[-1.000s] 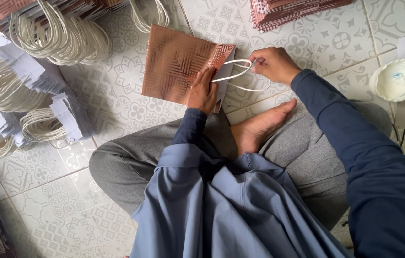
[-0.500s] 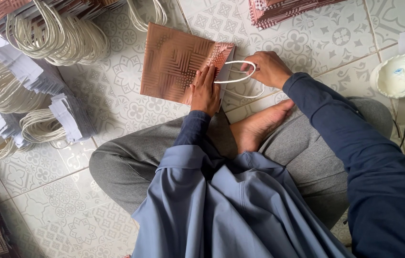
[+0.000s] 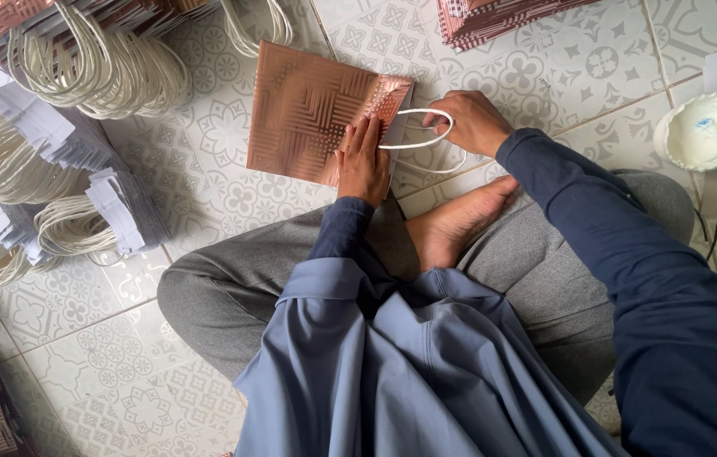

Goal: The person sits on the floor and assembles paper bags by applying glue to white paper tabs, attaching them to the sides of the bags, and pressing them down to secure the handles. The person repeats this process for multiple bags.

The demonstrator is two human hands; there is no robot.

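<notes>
The person sits cross-legged on the patterned tile floor (image 3: 206,169), a flat copper-coloured paper bag (image 3: 307,110) lying just ahead of the knees. The left hand (image 3: 363,161) presses palm down on the bag's near right corner, fingers (image 3: 367,135) straight and close together, holding nothing. The right hand (image 3: 472,123) sits just off the bag's right edge, its fingers curled and pinching the white cord handle (image 3: 413,144), whose loop reaches from the bag's mouth toward that hand. A bare foot (image 3: 451,228) rests right below both hands, touching neither.

Room is tight at the sides. To the left, bundles of white cord handles (image 3: 104,68) with paper tabs crowd the floor, near the bag's left edge but apart from it. Beyond the bag's top right corner lies a stack of folded copper bags (image 3: 494,17), cut by the frame's top. A white bowl of glue (image 3: 701,131) stands well off to the right, past the right sleeve. Bare tile lies between the bag and the cord bundles, and a narrower patch between the right hand and the stack above.
</notes>
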